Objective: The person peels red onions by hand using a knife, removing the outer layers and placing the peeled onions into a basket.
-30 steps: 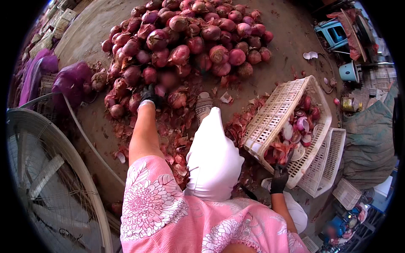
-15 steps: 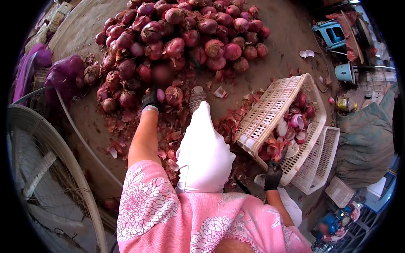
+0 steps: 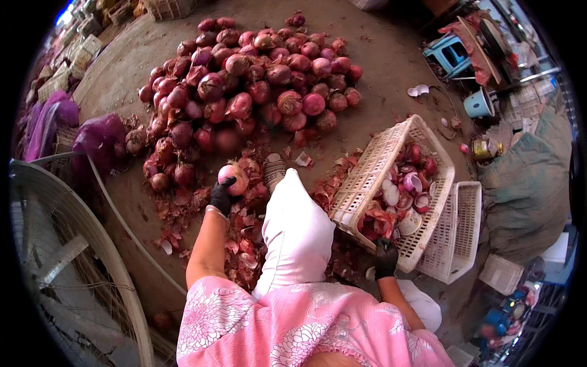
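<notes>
Brown floor (image 3: pixel 379 73) spans upper frame; left hand (image 3: pixel 221 197) clasps an onion (image 3: pixel 238 178), whose smoothness could cause slipping; right hand (image 3: pixel 385 259), grip unclear.

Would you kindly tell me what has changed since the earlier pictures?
The left hand has drawn back from the onion pile toward the person, now holding a pale pink onion. The right hand stays by the near end of the tilted white crate; pile and crate look unmoved.

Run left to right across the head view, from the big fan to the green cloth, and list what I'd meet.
Big fan → left gloved hand holding an onion → white-clad knee → right gloved hand → lower white crate → green cloth.
</notes>
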